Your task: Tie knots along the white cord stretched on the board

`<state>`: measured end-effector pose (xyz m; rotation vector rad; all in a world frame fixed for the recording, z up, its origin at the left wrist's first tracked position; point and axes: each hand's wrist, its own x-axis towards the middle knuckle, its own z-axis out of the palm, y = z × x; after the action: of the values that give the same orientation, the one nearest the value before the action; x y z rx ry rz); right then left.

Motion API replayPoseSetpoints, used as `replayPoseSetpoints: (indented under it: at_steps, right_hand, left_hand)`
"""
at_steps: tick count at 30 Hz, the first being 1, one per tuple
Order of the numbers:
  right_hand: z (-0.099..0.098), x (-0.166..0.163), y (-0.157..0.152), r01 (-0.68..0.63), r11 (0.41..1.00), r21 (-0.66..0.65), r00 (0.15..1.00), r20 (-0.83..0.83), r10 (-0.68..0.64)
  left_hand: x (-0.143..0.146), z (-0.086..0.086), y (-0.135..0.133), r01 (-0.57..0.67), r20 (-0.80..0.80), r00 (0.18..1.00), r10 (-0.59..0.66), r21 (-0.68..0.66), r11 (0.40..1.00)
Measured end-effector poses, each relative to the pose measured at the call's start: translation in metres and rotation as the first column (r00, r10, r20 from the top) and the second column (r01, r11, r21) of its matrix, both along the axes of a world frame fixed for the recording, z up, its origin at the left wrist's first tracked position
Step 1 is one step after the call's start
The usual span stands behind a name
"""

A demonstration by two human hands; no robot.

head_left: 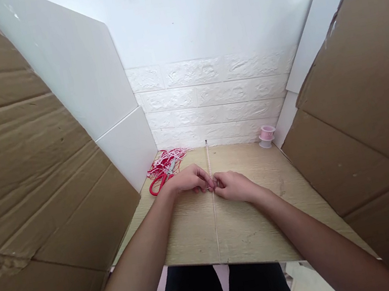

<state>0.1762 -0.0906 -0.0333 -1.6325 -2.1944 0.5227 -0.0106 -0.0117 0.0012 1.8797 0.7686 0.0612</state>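
A thin pale cord [216,227] runs taut over the tabletop, from a small dark nail [206,142] at the back to the front edge. Its far stretch looks thicker, as if knotted or braided. Halfway along it my left hand [195,179] and my right hand [235,186] meet, fingertips almost touching. Both are closed in a pinch at the cord, and a short bit of thin white thread shows under the left fingers. Exactly which strand each hand grips is partly hidden by the fingers.
Red-handled scissors [159,184] lie left of my left hand, against a heap of red and pink-white threads [170,158]. A spool of pink thread [267,135] stands at the back right. Cardboard panels [31,159] flank the wooden table [263,238]; a white brick-patterned wall [213,93] closes the back.
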Motion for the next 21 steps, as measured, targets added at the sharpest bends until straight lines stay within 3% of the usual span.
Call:
replayPoseSetpoints:
  at_steps: [21]
  right_hand:
    - [0.0005,-0.0008,-0.0006,0.005,1.0,-0.007,1.0,0.024,-0.005]
  left_hand:
    - [-0.0024,-0.0061,0.0046,0.071,0.009,0.997,-0.072,0.075,0.995]
